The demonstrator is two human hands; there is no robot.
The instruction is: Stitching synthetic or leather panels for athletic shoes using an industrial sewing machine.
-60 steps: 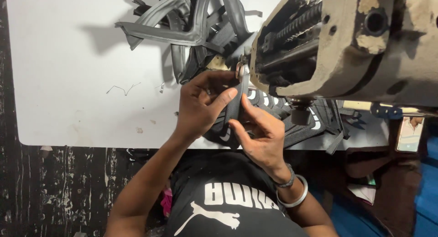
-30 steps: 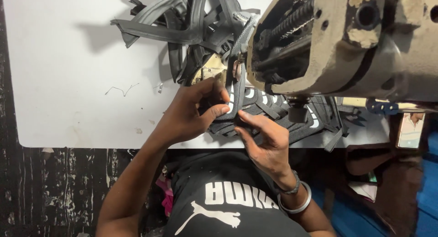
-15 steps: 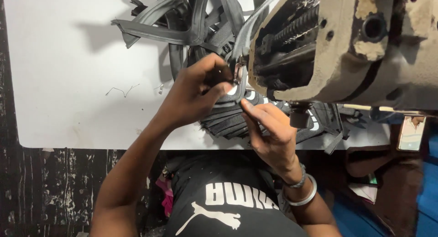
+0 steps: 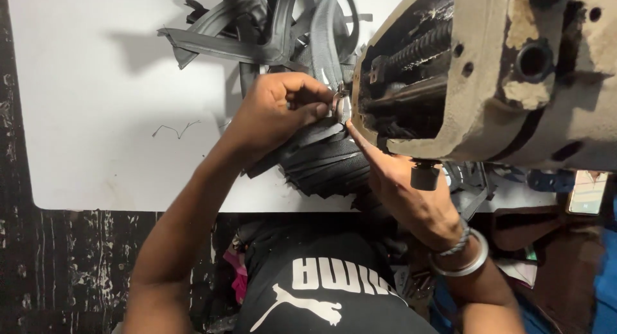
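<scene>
Nearest the camera, at the bottom of the view, sits the person's black shirt (image 4: pixel 321 282) with a white figure on it, and the two bare forearms rise from either side of it toward the white bench (image 4: pixel 96 103). On the right wrist sit a plain metal bangle (image 4: pixel 464 264) and a twisted one just above it. Past the bench edge, the right hand (image 4: pixel 402 180) lies over a dark pleated piece of grey material (image 4: pixel 328 164), its forefinger stretched out and touching a small metal zipper slider (image 4: pixel 339 104); whether its other fingers grip anything cannot be told. Opposite it, the left hand (image 4: pixel 276 112) is curled tight, pinching the grey zipper tape (image 4: pixel 324 45) right at that slider. Both hands meet just beside the open end of a worn beige sewing machine (image 4: pixel 501 70), whose dark inner rods show. Farther back, a tangled heap of grey strips (image 4: pixel 244 32) lies on the bench, and the tape runs up into it. Loose thread (image 4: pixel 173 128) lies on the bench to the left.
</scene>
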